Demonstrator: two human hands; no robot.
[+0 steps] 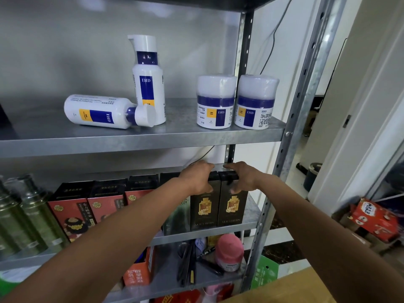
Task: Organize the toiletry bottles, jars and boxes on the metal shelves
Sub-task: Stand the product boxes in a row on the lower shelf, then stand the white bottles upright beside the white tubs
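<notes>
Middle shelf (pixel 251 213); left hand (pixel 197 177), right hand (pixel 242 178) in grip atop dark boxes (pixel 232 207).

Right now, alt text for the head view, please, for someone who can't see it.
The left hand grips the left dark box and the right hand the right dark box, side by side on the middle shelf. Above, one white pump bottle lies toppled beside an upright one and two jars.

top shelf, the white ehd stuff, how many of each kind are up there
white pump bottles: 2 (one upright, one lying on its side)
white jars: 2 (standing side by side, second at)
total: 4
</notes>
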